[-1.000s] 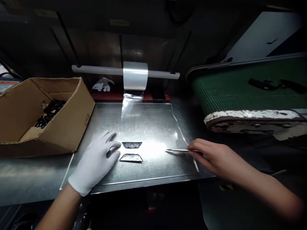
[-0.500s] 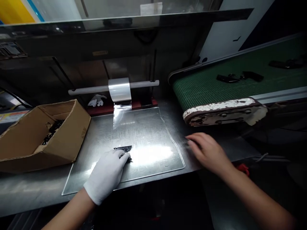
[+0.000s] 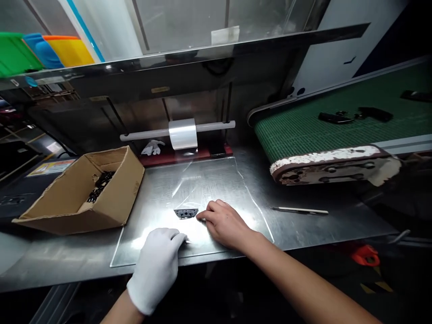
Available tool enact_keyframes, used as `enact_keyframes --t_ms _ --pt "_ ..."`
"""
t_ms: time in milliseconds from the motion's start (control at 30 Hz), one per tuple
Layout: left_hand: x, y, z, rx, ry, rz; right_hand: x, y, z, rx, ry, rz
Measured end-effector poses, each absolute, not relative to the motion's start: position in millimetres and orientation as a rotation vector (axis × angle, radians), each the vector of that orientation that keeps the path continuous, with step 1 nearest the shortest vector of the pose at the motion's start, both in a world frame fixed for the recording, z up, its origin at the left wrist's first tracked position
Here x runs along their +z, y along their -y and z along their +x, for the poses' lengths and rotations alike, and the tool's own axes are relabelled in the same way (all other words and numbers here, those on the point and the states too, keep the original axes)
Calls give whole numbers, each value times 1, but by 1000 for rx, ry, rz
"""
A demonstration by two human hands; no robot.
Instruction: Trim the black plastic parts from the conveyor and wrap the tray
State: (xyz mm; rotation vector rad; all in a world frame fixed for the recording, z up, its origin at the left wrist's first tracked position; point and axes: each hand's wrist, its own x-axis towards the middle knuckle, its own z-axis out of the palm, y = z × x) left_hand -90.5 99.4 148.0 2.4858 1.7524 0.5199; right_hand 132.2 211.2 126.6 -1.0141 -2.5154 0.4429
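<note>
A small black plastic part [image 3: 186,213] with holes along it lies near the middle of the clear sheet, at the lower end of a strip of clear film [image 3: 184,186]. My left hand [image 3: 161,256], in a white glove, is closed just below the part. Its thumb and forefinger pinch a shiny edge that looks like the film. My bare right hand [image 3: 224,222] is at the part's right end, forefinger tip against or right beside it. The other fingers curl under, and what they hold, if anything, is hidden. A thin pale-handled tool [image 3: 300,210] lies farther right on the metal table.
The film roll [image 3: 182,134] hangs on a white rod at the back. A cardboard box [image 3: 111,198] with black parts stands left. A green conveyor belt [image 3: 303,121] carrying black parts juts in from the right. A crumpled white glove [image 3: 153,147] lies behind the sheet.
My right hand has put the thin tool down on the table and moved left to the black part. My left hand has drawn back slightly from the part, towards me. The view has shifted.
</note>
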Motion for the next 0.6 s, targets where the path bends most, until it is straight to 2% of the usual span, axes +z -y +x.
enact_keyframes --t_ms 100,200,267,367,433,500,600 --pt "146 -69 -106 746 -1702 2446 132 -208 134 476 2498 -1004" --pt "131 -35 -117 1165 -1818 2270 143 -181 128 562 2437 -968" --pt "111 -14 -116 1352 -2046 1974 148 -149 115 932 2319 -918" --pt "81 14 -106 1446 -2229 1444 146 -98 88 1779 1967 -788" --pt "69 32 -98 1531 -2220 1239 135 -71 72 2089 1754 -794" --pt "66 52 -91 1560 -2129 1051 120 -55 65 2149 1720 -913" --pt "67 76 -85 1390 -1833 659 89 -47 62 2048 2058 -1018"
